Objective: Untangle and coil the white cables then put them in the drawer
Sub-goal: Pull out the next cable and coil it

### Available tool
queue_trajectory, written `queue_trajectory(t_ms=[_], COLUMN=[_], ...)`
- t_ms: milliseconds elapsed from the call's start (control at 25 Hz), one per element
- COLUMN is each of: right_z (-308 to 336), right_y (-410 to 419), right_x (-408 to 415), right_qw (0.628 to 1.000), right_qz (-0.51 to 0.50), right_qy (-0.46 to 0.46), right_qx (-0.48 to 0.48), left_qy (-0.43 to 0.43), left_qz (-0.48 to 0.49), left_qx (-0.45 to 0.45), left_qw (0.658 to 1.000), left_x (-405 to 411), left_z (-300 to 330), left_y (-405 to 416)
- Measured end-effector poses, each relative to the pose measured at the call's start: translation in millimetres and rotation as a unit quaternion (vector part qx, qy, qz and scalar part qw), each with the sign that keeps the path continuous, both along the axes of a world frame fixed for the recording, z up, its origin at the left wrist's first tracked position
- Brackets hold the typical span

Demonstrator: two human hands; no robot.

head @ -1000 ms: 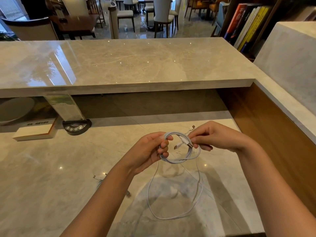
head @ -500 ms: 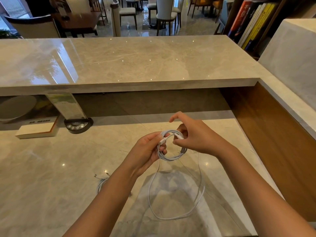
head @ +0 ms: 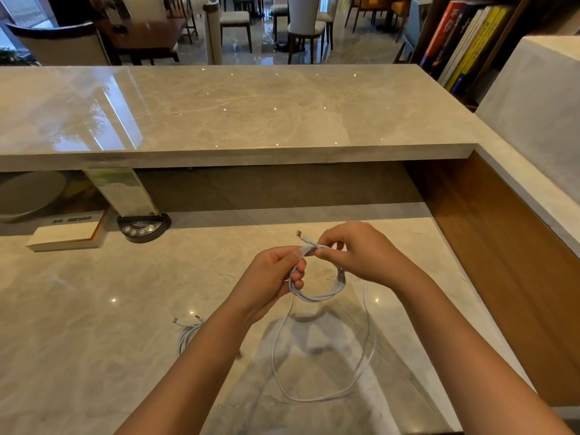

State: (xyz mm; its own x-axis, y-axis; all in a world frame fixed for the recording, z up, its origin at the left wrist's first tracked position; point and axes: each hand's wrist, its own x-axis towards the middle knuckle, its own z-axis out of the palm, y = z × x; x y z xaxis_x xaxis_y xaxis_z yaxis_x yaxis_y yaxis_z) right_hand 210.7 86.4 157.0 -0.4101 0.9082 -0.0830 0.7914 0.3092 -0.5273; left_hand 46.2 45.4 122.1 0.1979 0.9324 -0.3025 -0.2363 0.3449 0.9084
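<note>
Both the left hand (head: 266, 277) and right hand (head: 354, 252) pinch the coiled white cable (head: 317, 296) above the table (head: 94, 309). A loose loop hangs down. Another cable (head: 188, 332) lies beside the left arm.

Head-worn view, down over marble counter (head: 94, 340)

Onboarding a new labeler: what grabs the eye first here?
Both hands at centre: left hand and right hand pinch a half-wound white cable, its loose loop hanging to the marble desk. A second white cable lies beside the left forearm.
</note>
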Motion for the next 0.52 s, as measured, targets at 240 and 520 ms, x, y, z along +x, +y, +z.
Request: queue_trajectory(t_ms=[240, 520], right_z=[-7, -9], right_y=[-6, -11], right_x=[-8, 0], right_qw=[0.998, 0.977], right_qz=[0.024, 0.033], right_qy=[-0.051, 0.096], right_qx=[-0.041, -0.186], left_qy=[0.196, 0.100], left_qz=[0.038, 0.006], left_qx=[0.068, -0.029], left_qw=[0.977, 0.995], left_x=[8, -6], left_z=[-4, -5], left_y=[-3, 3])
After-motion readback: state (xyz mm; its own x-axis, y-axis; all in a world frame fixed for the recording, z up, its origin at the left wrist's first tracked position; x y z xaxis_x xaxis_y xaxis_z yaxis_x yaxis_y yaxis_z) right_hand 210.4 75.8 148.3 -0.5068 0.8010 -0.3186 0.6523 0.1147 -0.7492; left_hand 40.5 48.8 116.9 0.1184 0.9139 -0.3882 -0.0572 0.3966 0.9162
